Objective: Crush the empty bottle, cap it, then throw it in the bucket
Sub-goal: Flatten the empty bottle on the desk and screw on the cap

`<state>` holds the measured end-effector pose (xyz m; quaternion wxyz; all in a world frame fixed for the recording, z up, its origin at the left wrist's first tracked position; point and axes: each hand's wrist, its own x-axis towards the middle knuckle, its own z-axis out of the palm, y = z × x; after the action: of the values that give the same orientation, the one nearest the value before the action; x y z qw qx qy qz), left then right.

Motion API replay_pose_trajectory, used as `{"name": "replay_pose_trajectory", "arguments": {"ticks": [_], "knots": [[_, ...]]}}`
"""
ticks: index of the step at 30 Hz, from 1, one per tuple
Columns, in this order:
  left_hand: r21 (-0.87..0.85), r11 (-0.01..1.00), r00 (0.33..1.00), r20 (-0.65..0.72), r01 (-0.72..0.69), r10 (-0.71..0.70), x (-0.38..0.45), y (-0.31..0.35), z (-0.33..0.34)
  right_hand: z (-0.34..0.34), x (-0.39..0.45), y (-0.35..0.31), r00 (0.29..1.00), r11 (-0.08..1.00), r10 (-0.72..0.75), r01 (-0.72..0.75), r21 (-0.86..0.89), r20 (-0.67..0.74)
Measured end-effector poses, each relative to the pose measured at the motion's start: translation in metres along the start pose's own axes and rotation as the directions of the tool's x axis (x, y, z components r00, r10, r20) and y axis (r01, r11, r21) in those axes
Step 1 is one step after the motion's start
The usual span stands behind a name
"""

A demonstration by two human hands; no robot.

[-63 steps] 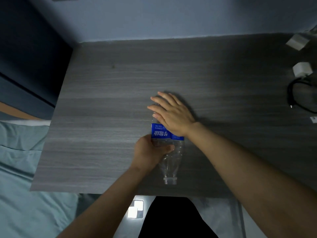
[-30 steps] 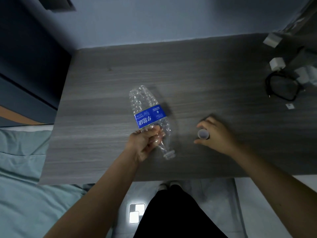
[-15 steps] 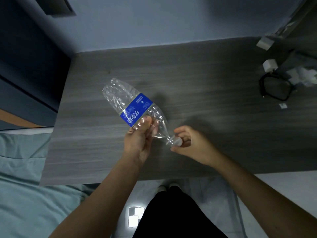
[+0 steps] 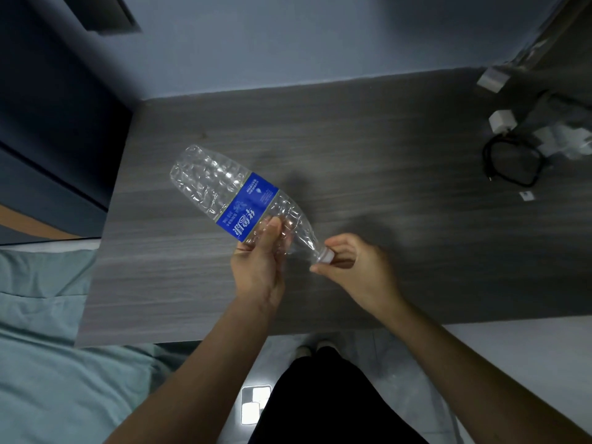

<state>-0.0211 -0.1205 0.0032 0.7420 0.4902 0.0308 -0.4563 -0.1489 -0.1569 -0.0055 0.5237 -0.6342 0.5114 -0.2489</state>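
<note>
A crumpled clear plastic bottle (image 4: 221,184) with a blue label is held tilted above the grey wooden table (image 4: 368,129), its base up-left and its neck down-right. My left hand (image 4: 259,264) grips it just below the label, thumb on top. My right hand (image 4: 355,267) pinches a white cap (image 4: 326,255) that sits on the bottle's mouth. No bucket is in view.
At the table's far right lie a looped black cable (image 4: 512,165), white chargers (image 4: 501,120) and a clear wrapper (image 4: 573,142). A pale blue-green bed cover (image 4: 48,363) lies to the left, a blue wall behind, and my feet (image 4: 315,347) on the floor below the table edge.
The bottle was pressed flat on the table, then my left hand lifted and tilted it. My right hand picked up the cap and brought it onto the neck.
</note>
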Motion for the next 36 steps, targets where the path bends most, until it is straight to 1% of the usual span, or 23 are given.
{"name": "replay_pose_trajectory", "arguments": {"ticks": [1,2,4,6,9,11,12,15,16,20,22,24,25,27,28,29,30,31,34,36], "knots": [[0.002,1.0,1.0,-0.007,0.001,-0.001,-0.001,0.0,0.0,0.001,-0.001,0.0,1.0,0.999,-0.012,0.011,-0.035,-0.018],[0.004,1.0,1.0,-0.011,0.004,-0.004,-0.001,0.0,0.0,0.001,-0.001,0.0,1.0,1.0,-0.004,0.003,-0.031,-0.022],[0.0,1.0,1.0,-0.008,0.011,-0.011,-0.001,0.0,0.0,-0.001,0.0,0.0,0.997,0.995,0.071,-0.072,0.067,0.017],[-0.015,1.0,1.0,-0.004,0.022,-0.022,-0.002,0.001,-0.001,-0.004,-0.001,-0.002,0.985,0.968,0.137,-0.155,0.199,0.102],[-0.039,0.999,0.999,0.013,0.035,-0.035,-0.003,0.002,-0.003,-0.008,-0.002,-0.002,0.956,0.833,0.164,-0.267,0.484,0.244],[-0.047,0.998,0.999,0.024,0.037,-0.036,-0.002,0.003,-0.002,-0.009,-0.004,-0.002,0.947,0.769,0.175,-0.302,0.564,0.268],[-0.051,0.998,0.999,0.026,0.036,-0.035,-0.002,0.003,-0.002,-0.008,-0.005,-0.001,0.949,0.758,0.181,-0.301,0.578,0.257],[-0.062,0.997,0.999,0.024,0.036,-0.034,0.001,0.004,-0.003,-0.003,-0.007,0.003,0.97,0.843,0.175,-0.235,0.484,0.167],[-0.064,0.997,0.999,0.025,0.039,-0.037,0.001,0.004,-0.003,-0.002,-0.008,0.003,0.971,0.842,0.166,-0.23,0.489,0.171],[-0.049,0.998,0.999,0.031,0.044,-0.043,-0.001,0.005,-0.007,-0.002,-0.009,0.001,0.943,0.744,0.194,-0.321,0.586,0.271],[-0.041,0.998,0.999,0.034,0.044,-0.043,-0.002,0.005,-0.008,-0.004,-0.009,0.0,0.924,0.69,0.198,-0.369,0.622,0.328],[-0.039,0.998,0.998,0.041,0.045,-0.043,-0.003,0.005,-0.007,-0.003,-0.009,-0.003,0.891,0.604,0.243,-0.448,0.66,0.383],[-0.041,0.998,0.998,0.046,0.046,-0.045,-0.004,0.005,-0.006,-0.002,-0.008,-0.004,0.862,0.527,0.297,-0.507,0.682,0.411],[-0.04,0.998,0.997,0.058,0.047,-0.045,-0.004,0.006,-0.004,-0.001,-0.007,-0.005,0.777,0.332,0.406,-0.616,0.714,0.481],[-0.036,0.998,0.997,0.063,0.047,-0.044,-0.004,0.007,-0.005,-0.001,-0.007,-0.006,0.743,0.264,0.431,-0.646,0.716,0.511],[-0.032,0.998,0.997,0.065,0.049,-0.047,-0.004,0.007,-0.005,0.0,-0.008,-0.005,0.729,0.245,0.436,-0.66,0.71,0.527],[-0.029,0.998,0.997,0.061,0.056,-0.054,-0.004,0.006,-0.006,0.0,-0.008,-0.004,0.738,0.275,0.426,-0.657,0.702,0.523],[-0.029,0.998,0.997,0.052,0.064,-0.063,-0.004,0.006,-0.008,0.002,-0.009,-0.003,0.768,0.331,0.401,-0.63,0.702,0.5],[-0.052,0.996,0.997,0.024,0.078,-0.077,-0.003,0.005,-0.012,0.007,-0.014,-0.002,0.899,0.547,0.278,-0.439,0.713,0.339],[-0.061,0.995,0.997,0.016,0.081,-0.08,-0.002,0.005,-0.012,0.008,-0.017,-0.003,0.949,0.697,0.221,-0.315,0.645,0.225]]}}
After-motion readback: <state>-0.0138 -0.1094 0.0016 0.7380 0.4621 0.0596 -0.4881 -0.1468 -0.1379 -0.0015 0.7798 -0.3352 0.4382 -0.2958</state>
